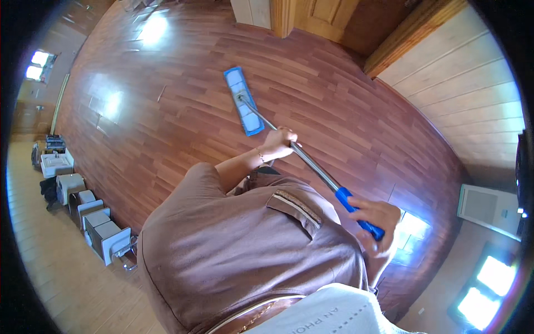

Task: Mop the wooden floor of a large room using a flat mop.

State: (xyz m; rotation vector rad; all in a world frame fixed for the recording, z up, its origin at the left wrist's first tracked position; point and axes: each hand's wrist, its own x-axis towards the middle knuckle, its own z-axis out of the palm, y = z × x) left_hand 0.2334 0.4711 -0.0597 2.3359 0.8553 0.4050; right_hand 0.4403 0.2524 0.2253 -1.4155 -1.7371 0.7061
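A flat floor mop lies across my front, its metal pole (319,168) slanting from upper left to lower right. Its long mop head (248,118), white with a blue fringe, rests flat on the wooden floor ahead of me. My left hand (278,143) is wrapped round the middle of the pole. At the pole's upper end my right hand (379,222) grips the blue handle (346,197), with the handle's tip showing past the fingers. That hand is slightly blurred.
Reddish-brown wooden floorboards (183,111) spread around the mop, with bright window reflections. A wooden door (322,16) and a pale panelled wall (456,83) stand ahead right. White box-like furniture (105,234) lines the left wall. A white appliance (486,209) stands at the right.
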